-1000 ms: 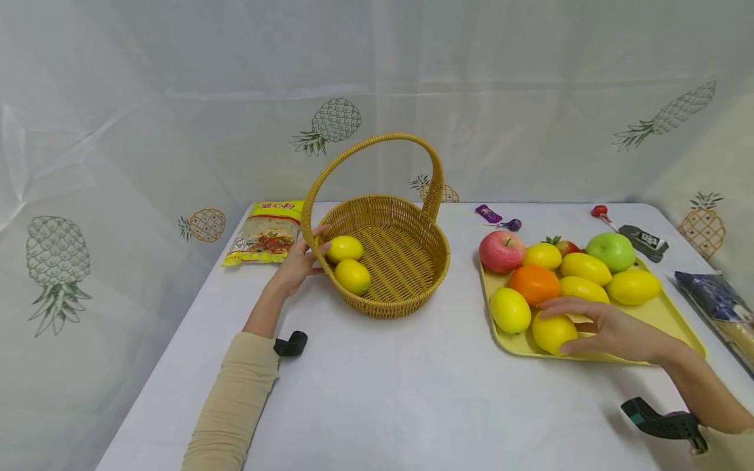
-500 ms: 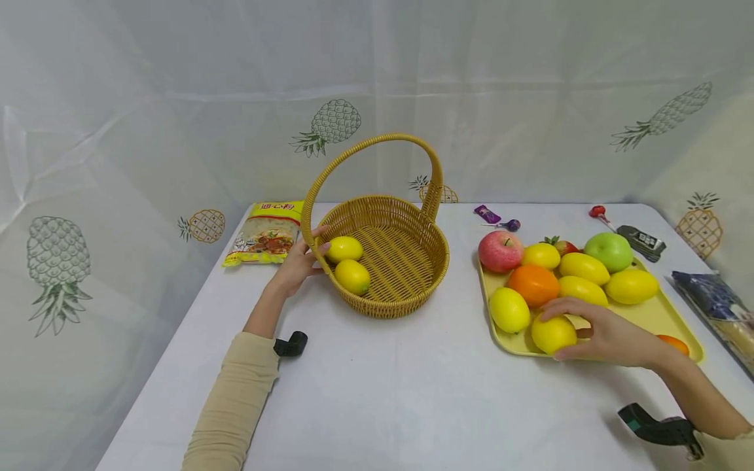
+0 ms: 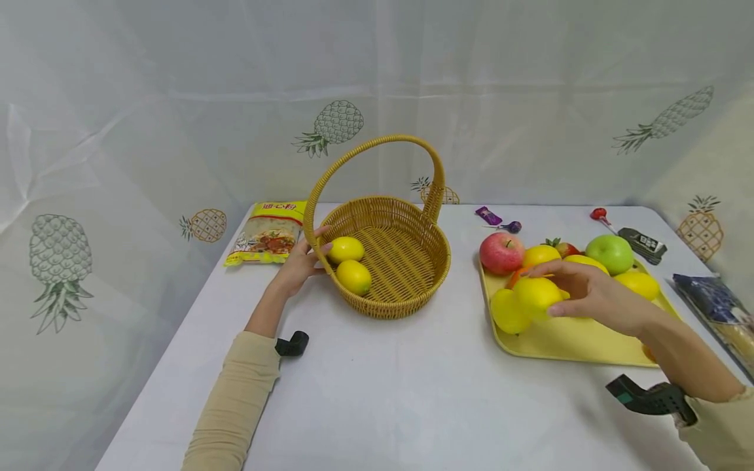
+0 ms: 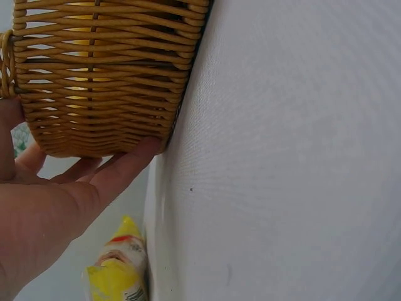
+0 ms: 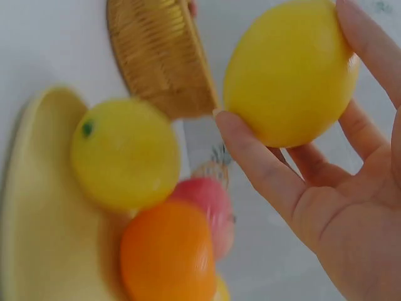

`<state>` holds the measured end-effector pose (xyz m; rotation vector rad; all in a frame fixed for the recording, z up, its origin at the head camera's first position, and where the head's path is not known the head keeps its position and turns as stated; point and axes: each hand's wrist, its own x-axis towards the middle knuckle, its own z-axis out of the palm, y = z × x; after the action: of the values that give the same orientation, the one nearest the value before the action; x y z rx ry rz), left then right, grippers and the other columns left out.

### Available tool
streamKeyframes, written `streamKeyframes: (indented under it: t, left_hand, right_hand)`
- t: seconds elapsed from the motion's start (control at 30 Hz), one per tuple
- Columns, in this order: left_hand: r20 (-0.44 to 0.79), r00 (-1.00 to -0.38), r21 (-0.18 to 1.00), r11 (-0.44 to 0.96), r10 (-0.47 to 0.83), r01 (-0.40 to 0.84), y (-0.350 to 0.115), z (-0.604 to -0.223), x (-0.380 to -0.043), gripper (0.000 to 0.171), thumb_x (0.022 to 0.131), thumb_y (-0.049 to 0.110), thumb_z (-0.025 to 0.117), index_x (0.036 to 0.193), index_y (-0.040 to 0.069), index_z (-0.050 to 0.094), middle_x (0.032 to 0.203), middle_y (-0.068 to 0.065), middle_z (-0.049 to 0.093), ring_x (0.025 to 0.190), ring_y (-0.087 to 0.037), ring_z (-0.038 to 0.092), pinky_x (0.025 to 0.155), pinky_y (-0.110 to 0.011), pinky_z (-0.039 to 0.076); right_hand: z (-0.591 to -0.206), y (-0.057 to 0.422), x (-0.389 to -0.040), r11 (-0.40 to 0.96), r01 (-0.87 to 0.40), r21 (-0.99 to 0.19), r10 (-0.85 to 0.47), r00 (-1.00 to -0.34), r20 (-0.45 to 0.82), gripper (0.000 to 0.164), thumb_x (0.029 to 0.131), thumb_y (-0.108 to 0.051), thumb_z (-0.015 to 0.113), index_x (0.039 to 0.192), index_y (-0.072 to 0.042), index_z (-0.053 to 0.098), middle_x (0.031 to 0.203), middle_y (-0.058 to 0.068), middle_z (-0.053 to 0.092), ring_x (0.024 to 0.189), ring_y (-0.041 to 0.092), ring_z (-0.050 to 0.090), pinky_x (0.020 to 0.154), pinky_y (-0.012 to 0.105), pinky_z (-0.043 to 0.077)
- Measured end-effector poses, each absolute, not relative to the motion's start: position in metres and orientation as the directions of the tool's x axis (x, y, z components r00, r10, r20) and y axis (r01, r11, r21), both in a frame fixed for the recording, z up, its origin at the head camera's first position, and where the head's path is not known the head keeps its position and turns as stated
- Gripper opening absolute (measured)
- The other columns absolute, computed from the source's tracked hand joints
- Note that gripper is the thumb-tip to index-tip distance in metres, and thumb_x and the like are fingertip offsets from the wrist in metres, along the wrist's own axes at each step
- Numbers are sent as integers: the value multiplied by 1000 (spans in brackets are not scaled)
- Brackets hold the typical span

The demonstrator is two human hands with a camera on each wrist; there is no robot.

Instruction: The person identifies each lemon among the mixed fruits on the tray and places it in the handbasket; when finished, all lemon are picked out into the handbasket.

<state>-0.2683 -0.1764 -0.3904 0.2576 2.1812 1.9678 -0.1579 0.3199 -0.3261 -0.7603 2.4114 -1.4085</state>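
Note:
My right hand [image 3: 609,297] pinches a lemon [image 3: 537,299] between thumb and fingertips, above the yellow tray [image 3: 577,343]. In the right wrist view this lemon [image 5: 291,72] is apart from the fruit on the tray. Another lemon [image 3: 505,314] lies at the tray's left front corner, partly covered by the held one. The left hand [image 3: 297,265] holds the side of the wicker basket [image 3: 406,261] by its handle base. In the left wrist view its fingers [image 4: 128,169] lie along the woven wall. Two lemons [image 3: 353,277] rest inside the basket, on its left.
On the tray are a red apple [image 3: 502,252], an orange [image 5: 169,251], a green apple [image 3: 610,254], a strawberry [image 3: 567,249] and several yellow fruits. Candies [image 3: 489,215] lie behind it, a dark bag [image 3: 713,301] to its right. A yellow food packet [image 3: 268,232] lies left of the basket.
My right hand has closed on the front lemon and lifted it up off the tray, slightly leftward. The left hand and basket have stayed in place.

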Motion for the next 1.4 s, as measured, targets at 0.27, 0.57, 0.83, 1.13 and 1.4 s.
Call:
streamKeyframes:
  t: [0.27, 0.57, 0.83, 1.13, 1.4]
  left_hand:
    - [-23, -964, 995, 95, 263, 3, -176, -392, -268, 53, 104, 19, 47, 153, 12, 28, 158, -13, 17, 136, -39, 30, 99, -61, 40]
    - [-9, -960, 997, 82, 280, 14, -173, -394, -268, 53, 104, 18, 48, 153, 11, 29, 156, -16, 19, 134, -39, 34, 96, -58, 43]
    - [0, -960, 996, 90, 281, 26, -172, -393, -269, 54, 103, 20, 49, 153, 11, 29, 157, -13, 20, 135, -39, 34, 97, -58, 43]
    - [-6, -963, 996, 88, 271, 18, -173, -395, -270, 54, 103, 20, 48, 153, 12, 29, 157, -13, 20, 134, -38, 34, 97, -59, 42]
    - [-3, -966, 995, 95, 257, 22, -177, -395, -271, 53, 103, 19, 49, 152, 13, 31, 156, -13, 23, 135, -37, 34, 96, -58, 44]
  right_hand:
    - [-310, 255, -199, 313, -235, -920, -597, -802, 1, 41, 92, -7, 64, 130, -8, 52, 132, 8, 51, 115, 23, 52, 92, 30, 49]
    - [-317, 175, -238, 382, -307, -872, -675, -737, -36, 49, 87, -21, 74, 130, -5, 56, 130, 9, 53, 114, 28, 51, 99, 46, 43]
    - [-338, 125, -256, 503, -330, -799, -687, -713, -138, 54, 83, -32, 78, 128, -9, 59, 125, 1, 57, 114, 23, 47, 101, 41, 40]
    - [-349, 102, -260, 535, -339, -774, -717, -666, -204, 55, 83, -32, 78, 130, -11, 59, 128, 4, 58, 118, 23, 50, 102, 41, 41]
    - [-351, 97, -264, 558, -351, -752, -710, -672, -212, 49, 83, -26, 79, 126, -10, 63, 113, 4, 63, 107, 21, 56, 93, 36, 48]
